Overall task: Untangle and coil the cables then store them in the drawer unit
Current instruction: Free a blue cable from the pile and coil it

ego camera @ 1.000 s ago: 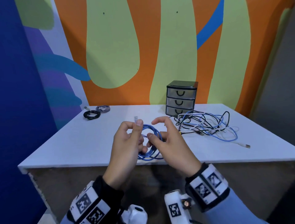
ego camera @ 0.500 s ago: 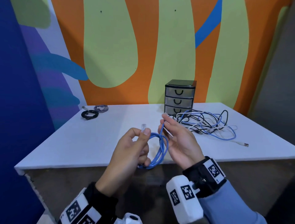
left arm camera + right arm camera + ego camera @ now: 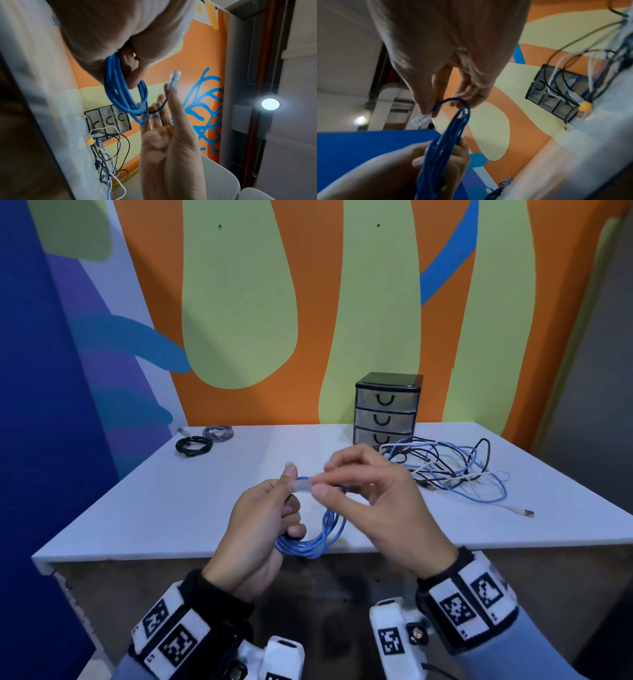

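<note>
One drawer unit (image 3: pixel 387 409) with three drawers stands at the table's (image 3: pixel 171 508) far edge. Two small coiled cables (image 3: pixel 193 446) lie near the far left corner, one tangled cable pile (image 3: pixel 452 470) by the right edge, and one blue coil (image 3: pixel 318 537) is held over the near edge.

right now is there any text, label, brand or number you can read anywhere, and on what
No readable words, brand names or numbers show in any view.
Wrist bands: square black-and-white marker patterns only, no letters; a few tiny marks at their edges are too small to read.
Drawer unit: plain fronts with black handles, no label.
Blue cable held in both hands: no legible print on its jacket or clear plug.
</note>
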Available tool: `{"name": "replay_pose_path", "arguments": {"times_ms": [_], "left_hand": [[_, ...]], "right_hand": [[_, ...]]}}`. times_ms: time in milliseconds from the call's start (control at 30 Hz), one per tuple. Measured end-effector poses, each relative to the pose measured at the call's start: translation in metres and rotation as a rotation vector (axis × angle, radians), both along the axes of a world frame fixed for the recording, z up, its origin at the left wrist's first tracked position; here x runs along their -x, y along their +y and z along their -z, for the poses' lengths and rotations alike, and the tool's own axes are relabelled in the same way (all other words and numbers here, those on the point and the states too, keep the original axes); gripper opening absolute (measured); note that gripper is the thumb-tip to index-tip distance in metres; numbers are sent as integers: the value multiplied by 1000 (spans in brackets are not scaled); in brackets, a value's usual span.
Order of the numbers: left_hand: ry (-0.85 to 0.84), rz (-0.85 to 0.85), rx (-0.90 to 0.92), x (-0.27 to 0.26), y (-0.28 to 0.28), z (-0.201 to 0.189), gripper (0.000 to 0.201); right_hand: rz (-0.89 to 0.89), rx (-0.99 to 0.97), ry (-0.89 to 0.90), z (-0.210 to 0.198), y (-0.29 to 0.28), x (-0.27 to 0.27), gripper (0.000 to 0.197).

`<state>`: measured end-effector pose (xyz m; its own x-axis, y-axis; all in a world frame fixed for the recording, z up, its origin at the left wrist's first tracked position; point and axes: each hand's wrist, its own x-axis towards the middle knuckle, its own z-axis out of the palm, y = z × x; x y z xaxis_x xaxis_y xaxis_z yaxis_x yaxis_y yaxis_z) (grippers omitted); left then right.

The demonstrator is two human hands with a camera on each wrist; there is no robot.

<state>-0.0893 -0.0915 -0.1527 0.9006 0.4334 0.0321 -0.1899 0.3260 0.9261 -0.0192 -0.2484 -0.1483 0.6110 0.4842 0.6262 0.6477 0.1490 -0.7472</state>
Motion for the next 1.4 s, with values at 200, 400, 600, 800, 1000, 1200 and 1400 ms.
{"name": "replay_pose_path", "arguments": {"times_ms": [200,400,600,800,1000,1200,1400], "left_hand": [[-15,47,-26,4,0,1,36],[-30,-79,-321,1,0,9,23],[-85,-173,-499,8,-3,10,12],[-113,-141,-439,7,-13,14,8],[-124,-183,-264,1,-1,17,11],[-134,-26,-21,5,-13,5,37],[-68,-61,-120,-2,-12,3,35]], "right_hand": [[121,305,-16,2,-5,-5,6],[261,240,-7,2,1,2,26],[410,523,-142,1,8,0,15],[355,208,112,3,14,2,12],[-529,-298,963,-5,3,2,38],[-407,-305,801,6,14,1,34],[-537,-289,957,10,18,4,45]]}}
